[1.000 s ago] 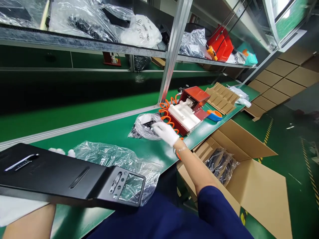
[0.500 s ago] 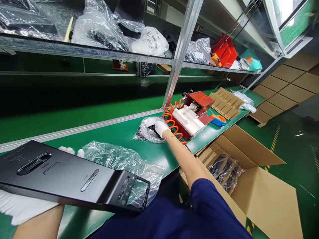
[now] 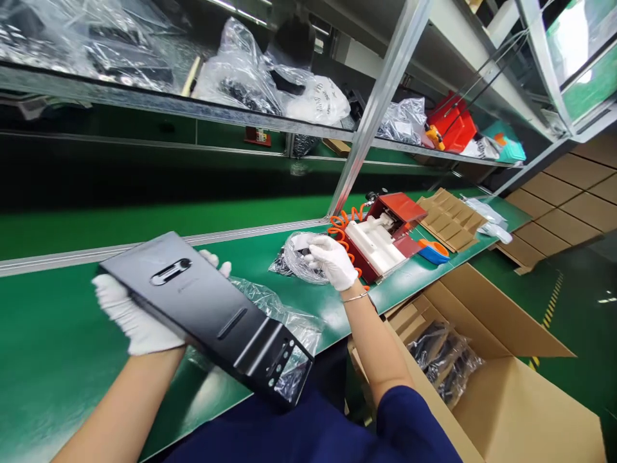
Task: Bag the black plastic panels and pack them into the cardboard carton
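My left hand [image 3: 142,318], in a white glove, grips a long black panel [image 3: 205,289] from beneath, with fingertips showing over its far edge. The panel has slots, a bent step and a rectangular window at the end near my body. My right hand [image 3: 332,260], also gloved, is just over the near side of an opened clear plastic bag [image 3: 301,257] with small dark parts inside. Its fingers are pinched together; whatever they hold is too small to make out. A crumpled clear plastic bag [image 3: 299,321] lies on the bench partly behind the panel.
A red machine [image 3: 378,238] with a white top and a coiled orange hose [image 3: 337,225] stands right of my right hand. Beyond are a blue-orange tape roll [image 3: 434,251] and cardboard dividers [image 3: 448,218]. An open carton [image 3: 511,399] with bagged parts stands below the bench edge. A loaded shelf [image 3: 222,112] runs above.
My right hand has come up and back out of the bag of small parts, its fingers now pinched. The black panel in my left hand has shifted right and tilted more steeply.
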Demonstrator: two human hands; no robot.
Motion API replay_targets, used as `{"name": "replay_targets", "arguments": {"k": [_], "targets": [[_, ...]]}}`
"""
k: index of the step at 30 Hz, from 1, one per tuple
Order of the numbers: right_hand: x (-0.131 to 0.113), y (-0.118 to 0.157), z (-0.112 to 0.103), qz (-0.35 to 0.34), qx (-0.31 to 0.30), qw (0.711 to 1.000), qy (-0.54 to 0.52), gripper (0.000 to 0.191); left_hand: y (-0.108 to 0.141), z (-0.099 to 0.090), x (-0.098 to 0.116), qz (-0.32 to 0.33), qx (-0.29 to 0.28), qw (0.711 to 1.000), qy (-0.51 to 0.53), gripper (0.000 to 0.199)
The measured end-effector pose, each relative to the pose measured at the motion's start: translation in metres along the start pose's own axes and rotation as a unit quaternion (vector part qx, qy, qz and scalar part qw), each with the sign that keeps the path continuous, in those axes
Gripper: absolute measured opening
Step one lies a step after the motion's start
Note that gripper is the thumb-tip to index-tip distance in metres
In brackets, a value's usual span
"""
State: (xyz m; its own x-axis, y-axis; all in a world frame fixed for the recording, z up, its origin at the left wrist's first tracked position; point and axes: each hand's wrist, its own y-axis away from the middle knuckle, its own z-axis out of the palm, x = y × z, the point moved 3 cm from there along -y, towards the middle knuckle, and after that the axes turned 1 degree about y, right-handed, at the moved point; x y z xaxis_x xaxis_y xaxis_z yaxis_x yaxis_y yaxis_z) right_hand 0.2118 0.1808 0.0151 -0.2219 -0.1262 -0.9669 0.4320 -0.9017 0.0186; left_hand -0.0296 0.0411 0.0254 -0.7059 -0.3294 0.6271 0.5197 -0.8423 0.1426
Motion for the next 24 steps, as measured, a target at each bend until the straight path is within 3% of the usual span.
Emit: {"name": "replay_targets", "arguments": {"k": [2,7,10,13,16,24], "targets": [[-0.004,0.006,0.012,0.005,-0.024,0.999,0.024,0.038,-0.002,-0.002,-0.005,-0.004,0.000,1.000,-0.003,0.087],[0.003,-0.001,0.038,-0.005,-0.036,0.987,0.157,0.022,-0.004,0.009,-0.018,-0.047,-0.095,0.994,0.040,0.082],[0.006,-0.010,0.061,-0.037,-0.051,0.980,0.188,0.021,-0.003,0.017,-0.025,-0.077,-0.108,0.990,0.057,0.088],[0.004,-0.016,0.083,-0.062,-0.055,0.983,0.161,0.019,-0.003,0.022,-0.030,-0.093,-0.107,0.988,0.064,0.090],[0.005,-0.019,0.096,-0.035,-0.068,0.989,0.126,0.023,-0.004,0.020,-0.030,-0.085,-0.101,0.989,0.063,0.091],[0.015,-0.019,0.097,0.035,-0.139,0.989,-0.033,0.051,-0.004,0.012,-0.026,-0.090,-0.122,0.986,0.070,0.088]]}}
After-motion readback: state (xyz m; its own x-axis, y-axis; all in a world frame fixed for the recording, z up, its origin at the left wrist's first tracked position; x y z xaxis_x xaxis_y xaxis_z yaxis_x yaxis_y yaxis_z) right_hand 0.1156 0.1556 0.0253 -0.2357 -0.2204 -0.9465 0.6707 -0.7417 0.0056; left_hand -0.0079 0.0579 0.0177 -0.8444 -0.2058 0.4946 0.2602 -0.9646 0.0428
